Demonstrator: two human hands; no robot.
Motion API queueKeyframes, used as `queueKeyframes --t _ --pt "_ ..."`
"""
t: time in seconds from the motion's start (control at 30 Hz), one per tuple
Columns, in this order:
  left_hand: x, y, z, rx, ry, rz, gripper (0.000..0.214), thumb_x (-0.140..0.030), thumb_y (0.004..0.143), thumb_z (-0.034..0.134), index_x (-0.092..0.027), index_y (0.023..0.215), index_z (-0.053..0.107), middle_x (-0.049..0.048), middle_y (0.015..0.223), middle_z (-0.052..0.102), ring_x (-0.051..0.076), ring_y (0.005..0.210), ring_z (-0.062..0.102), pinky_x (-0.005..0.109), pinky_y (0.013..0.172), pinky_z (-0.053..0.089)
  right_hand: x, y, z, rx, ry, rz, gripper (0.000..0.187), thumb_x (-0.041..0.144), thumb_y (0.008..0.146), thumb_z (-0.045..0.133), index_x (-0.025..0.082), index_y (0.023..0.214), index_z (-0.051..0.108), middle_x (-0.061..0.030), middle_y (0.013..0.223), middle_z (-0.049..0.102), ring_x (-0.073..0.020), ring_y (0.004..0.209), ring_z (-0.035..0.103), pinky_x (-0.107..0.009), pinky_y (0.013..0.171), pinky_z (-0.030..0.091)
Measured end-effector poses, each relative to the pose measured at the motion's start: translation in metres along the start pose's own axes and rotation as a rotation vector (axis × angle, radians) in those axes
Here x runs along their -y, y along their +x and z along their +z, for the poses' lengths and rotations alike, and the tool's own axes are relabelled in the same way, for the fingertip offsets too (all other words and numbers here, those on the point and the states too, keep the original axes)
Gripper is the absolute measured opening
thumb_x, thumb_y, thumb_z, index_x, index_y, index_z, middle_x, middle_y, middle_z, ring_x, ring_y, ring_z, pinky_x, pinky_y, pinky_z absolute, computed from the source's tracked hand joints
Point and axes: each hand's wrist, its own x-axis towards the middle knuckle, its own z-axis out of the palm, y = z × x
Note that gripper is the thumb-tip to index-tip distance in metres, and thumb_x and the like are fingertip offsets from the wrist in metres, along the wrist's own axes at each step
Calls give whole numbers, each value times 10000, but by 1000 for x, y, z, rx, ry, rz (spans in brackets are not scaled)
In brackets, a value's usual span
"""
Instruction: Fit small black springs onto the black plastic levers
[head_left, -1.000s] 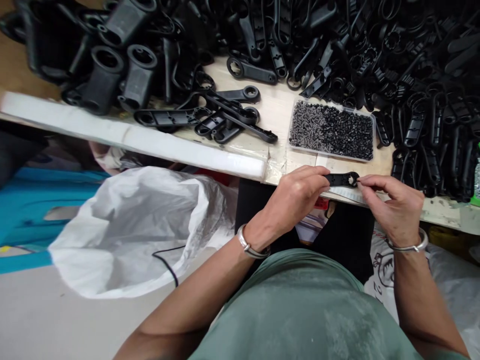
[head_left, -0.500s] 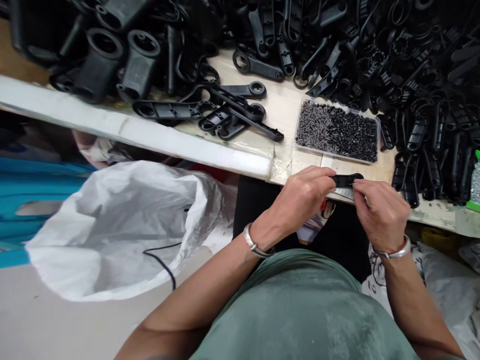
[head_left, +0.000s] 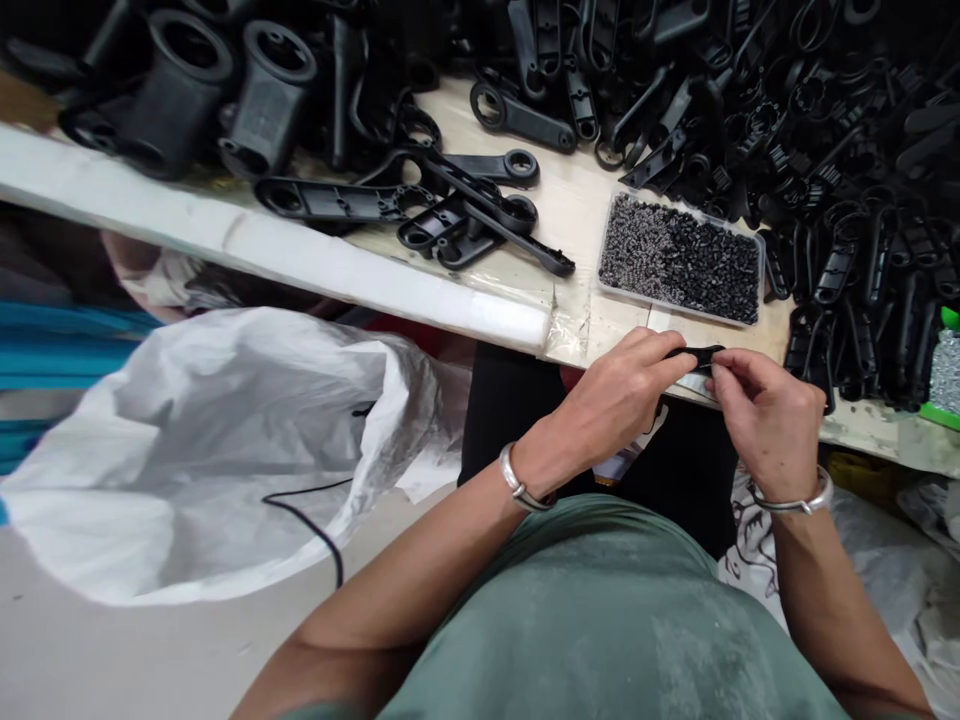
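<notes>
My left hand has its fingers closed over the left end of a slim black plastic arm; my right hand meets its other end, thumb and forefinger pressed together. I cannot tell whether those two tips also pinch some smaller piece. The arm lies crosswise between my hands, at the front edge of the workbench. Below the bench, on my left, gapes a white woven sack (a black cord shows against it). Behind my hands, well apart from them, ring-ended black plastic levers lie crossed in a loose cluster. Nearer, just past my fingers, stands a clear plastic box. Smallest of all are the black and grey bits filling it.
</notes>
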Motion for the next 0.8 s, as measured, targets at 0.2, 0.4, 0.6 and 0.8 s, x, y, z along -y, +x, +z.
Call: queueKeyframes --t 0.2,0.4,0.6,0.8 --pt "-4 4 -1 152 16 -20 349 -33 922 367 -120 1161 607 137 1155 569 229 1004 493 363 920 478 -1 6 -4 86 31 41 203 216 859 557 195 948 739 -49 816 756 -232 733 732 -335 698 561" --pt "-7 7 -4 195 21 -34 328 -48 927 364 -125 1117 620 133 1121 545 237 984 468 355 896 463 -10 11 -8 205 248 208 199 276 888 569 178 988 710 -41 800 748 -205 663 727 -312 647 569" --pt "-7 6 -5 219 13 -35 312 -44 924 379 -120 1112 616 135 1114 540 241 988 466 356 898 458 -7 16 -8 166 110 65 138 240 879 571 181 951 672 -33 782 738 -193 643 711 -291 623 536" --pt "-6 5 -3 194 6 -23 312 -48 929 360 -106 1135 587 137 1114 566 234 965 479 359 889 472 2 15 -5 102 -248 -176 156 156 887 486 175 923 636 -48 716 706 -211 601 675 -291 541 442"
